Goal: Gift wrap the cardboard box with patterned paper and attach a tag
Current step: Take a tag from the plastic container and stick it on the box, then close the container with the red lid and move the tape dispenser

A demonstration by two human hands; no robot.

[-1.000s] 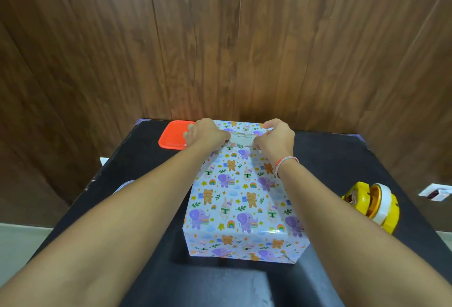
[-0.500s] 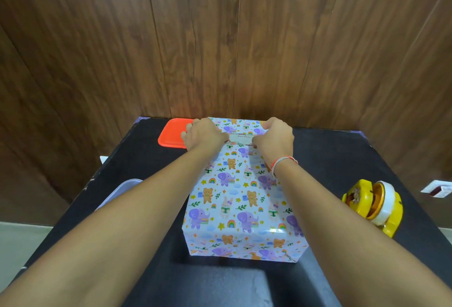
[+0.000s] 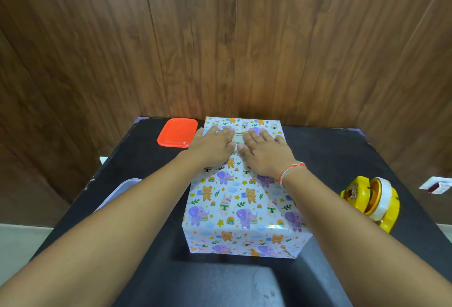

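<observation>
On top of the wrapped box (image 3: 244, 199), both hands lie flat with fingers spread: left hand (image 3: 212, 148) and right hand (image 3: 264, 153), thumbs nearly touching. Between them peeks a small white tag (image 3: 238, 137), mostly covered, and its print is too tiny to read. The box sits mid-table (image 3: 367, 150), far edge close to the wood wall. An orange lid (image 3: 177, 132) is just left of it, a clear container (image 3: 122, 191) is half hidden by the left forearm, and a yellow tape dispenser (image 3: 371, 204) sits well off right with open black surface between.
</observation>
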